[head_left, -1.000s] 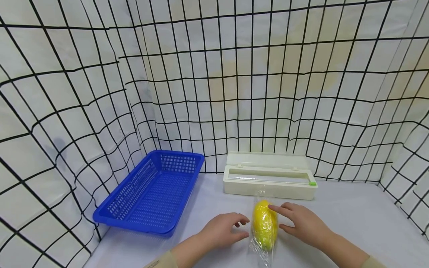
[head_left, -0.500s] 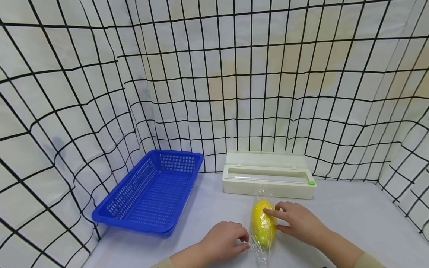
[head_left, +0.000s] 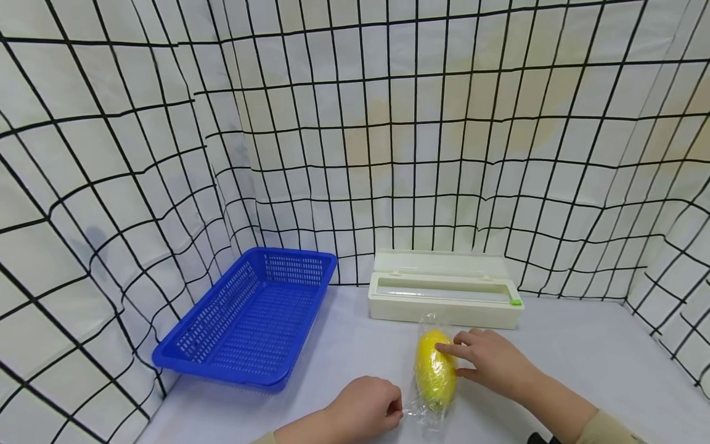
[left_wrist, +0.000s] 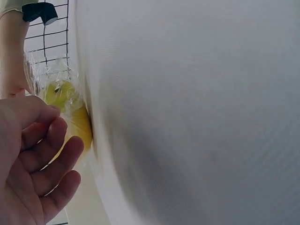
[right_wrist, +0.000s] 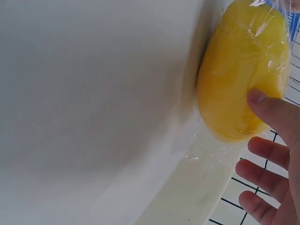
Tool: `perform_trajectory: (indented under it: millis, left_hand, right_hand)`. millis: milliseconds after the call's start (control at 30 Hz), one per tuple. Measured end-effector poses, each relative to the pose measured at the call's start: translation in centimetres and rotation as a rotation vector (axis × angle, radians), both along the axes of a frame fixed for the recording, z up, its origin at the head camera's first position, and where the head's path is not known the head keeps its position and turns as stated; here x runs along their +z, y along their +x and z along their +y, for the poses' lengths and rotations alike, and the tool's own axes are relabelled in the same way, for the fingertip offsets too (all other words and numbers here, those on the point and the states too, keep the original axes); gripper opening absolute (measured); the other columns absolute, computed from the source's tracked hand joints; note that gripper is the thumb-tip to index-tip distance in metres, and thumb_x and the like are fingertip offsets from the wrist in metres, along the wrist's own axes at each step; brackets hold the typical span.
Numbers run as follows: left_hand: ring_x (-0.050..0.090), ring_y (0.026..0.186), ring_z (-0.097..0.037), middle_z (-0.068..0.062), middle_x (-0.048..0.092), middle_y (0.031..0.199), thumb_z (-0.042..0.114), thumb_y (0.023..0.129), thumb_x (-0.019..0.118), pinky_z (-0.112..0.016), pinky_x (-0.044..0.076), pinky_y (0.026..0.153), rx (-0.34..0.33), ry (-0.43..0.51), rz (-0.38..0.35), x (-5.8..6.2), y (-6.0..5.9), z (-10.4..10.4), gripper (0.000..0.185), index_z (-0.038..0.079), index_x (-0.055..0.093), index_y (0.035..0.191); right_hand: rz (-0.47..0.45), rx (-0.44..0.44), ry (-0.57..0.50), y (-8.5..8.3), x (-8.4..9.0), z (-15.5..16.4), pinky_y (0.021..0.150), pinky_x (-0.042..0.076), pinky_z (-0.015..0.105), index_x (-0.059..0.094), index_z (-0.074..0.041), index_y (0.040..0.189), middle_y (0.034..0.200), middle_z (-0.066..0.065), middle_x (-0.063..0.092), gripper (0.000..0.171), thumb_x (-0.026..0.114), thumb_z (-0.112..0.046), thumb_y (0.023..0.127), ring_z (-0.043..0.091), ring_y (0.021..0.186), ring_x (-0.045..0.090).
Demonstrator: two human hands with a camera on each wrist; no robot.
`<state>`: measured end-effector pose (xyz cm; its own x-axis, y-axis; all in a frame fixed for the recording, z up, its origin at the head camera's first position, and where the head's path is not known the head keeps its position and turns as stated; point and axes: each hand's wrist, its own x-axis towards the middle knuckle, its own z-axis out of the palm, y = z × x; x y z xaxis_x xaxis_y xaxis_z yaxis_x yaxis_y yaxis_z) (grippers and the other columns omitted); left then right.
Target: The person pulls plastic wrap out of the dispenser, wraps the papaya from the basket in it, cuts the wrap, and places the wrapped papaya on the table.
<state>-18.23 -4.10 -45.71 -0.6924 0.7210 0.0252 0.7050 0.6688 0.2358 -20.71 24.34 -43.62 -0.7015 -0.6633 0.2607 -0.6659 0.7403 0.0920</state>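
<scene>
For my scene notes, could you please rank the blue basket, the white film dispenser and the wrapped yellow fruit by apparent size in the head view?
1. blue basket
2. white film dispenser
3. wrapped yellow fruit, though nearest the camera

I am working at a pale table (head_left: 582,364) filling the frame's lower part. A blue basket (head_left: 249,317) is sitting at lower left, a white dispenser box (head_left: 444,299) at centre, and a film-wrapped yellow fruit (head_left: 435,376) is lying below it.
</scene>
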Motion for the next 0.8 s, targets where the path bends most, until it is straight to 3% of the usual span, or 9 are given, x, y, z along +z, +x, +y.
perform_trajectory:
  millis: [100,200,333,400,500,600,700,800]
  left_hand:
    - [0.045,0.058,0.003,0.021,0.05,0.065,0.029,0.09,0.072,-0.016,0.039,0.055,0.032,0.006,-0.049,0.1,0.0,-0.1,0.013,0.026,0.068,0.078]
    - [0.048,0.063,0.005,0.023,0.055,0.071,0.032,0.091,0.071,-0.017,0.043,0.059,0.059,0.012,-0.058,0.5,0.0,-0.3,0.008,0.025,0.074,0.093]
    - [0.052,0.066,0.004,0.021,0.061,0.079,0.037,0.09,0.071,-0.021,0.047,0.062,0.066,0.009,-0.005,1.5,-0.1,-0.9,0.034,0.022,0.071,0.121]
    - [0.054,0.07,0.003,0.02,0.064,0.084,0.036,0.091,0.071,-0.022,0.049,0.065,0.036,0.018,0.042,1.9,-0.4,-1.2,0.038,0.023,0.068,0.126]
    - [0.06,0.083,0.001,0.017,0.067,0.097,0.03,0.091,0.072,-0.022,0.051,0.074,-0.054,0.042,0.108,2.1,-1.2,-1.7,0.036,0.024,0.066,0.126]
    - [0.061,0.101,-0.002,0.014,0.066,0.112,0.022,0.091,0.074,-0.022,0.049,0.088,-0.211,0.047,0.2,2.1,-2.4,-1.9,0.031,0.026,0.067,0.12]
    - [0.059,0.11,-0.004,0.014,0.064,0.119,0.017,0.089,0.075,-0.02,0.046,0.093,-0.368,0.016,0.31,2.2,-3.4,-1.8,0.03,0.029,0.068,0.115]
    - [0.056,0.116,-0.005,0.013,0.062,0.126,0.018,0.087,0.077,-0.02,0.044,0.098,-0.468,-0.042,0.397,2.2,-3.9,-1.3,0.033,0.034,0.067,0.115]
  right_hand:
    - [-0.002,-0.006,-0.001,0.0,-0.1,0.0,0.073,0.052,0.031,0.068,-0.033,0.125,0.1,-0.008,0.064,0.053,0.085,-0.035,0.075,0.011,0.084,0.057]
    - [0.0,-0.02,-0.007,-0.1,-0.2,0.3,0.074,0.052,0.031,0.068,-0.034,0.125,0.1,-0.008,0.064,0.054,0.086,-0.035,0.074,0.01,0.084,0.057]
    - [0.017,-0.019,-0.004,-0.2,-0.5,0.7,0.073,0.052,0.031,0.066,-0.036,0.127,0.1,-0.008,0.064,0.057,0.087,-0.034,0.074,0.011,0.084,0.056]
    - [0.033,-0.014,-0.005,-0.2,-0.5,0.9,0.072,0.052,0.031,0.064,-0.036,0.129,0.1,-0.007,0.064,0.061,0.087,-0.033,0.073,0.011,0.083,0.057]
    - [0.053,-0.01,-0.013,0.0,-0.5,1.2,0.072,0.053,0.032,0.059,-0.036,0.135,0.103,-0.006,0.064,0.069,0.088,-0.03,0.072,0.012,0.083,0.057]
    - [0.069,0.024,-0.02,0.4,-0.4,1.2,0.073,0.054,0.033,0.057,-0.035,0.137,0.106,-0.005,0.063,0.074,0.089,-0.027,0.071,0.012,0.084,0.058]
    - [0.103,0.134,-0.02,1.1,-0.3,1.0,0.074,0.055,0.032,0.059,-0.034,0.133,0.109,-0.004,0.062,0.071,0.09,-0.026,0.069,0.013,0.087,0.06]
    - [0.16,0.265,0.008,1.9,-0.5,0.7,0.076,0.055,0.032,0.062,-0.032,0.126,0.112,-0.004,0.062,0.065,0.091,-0.032,0.068,0.014,0.091,0.061]
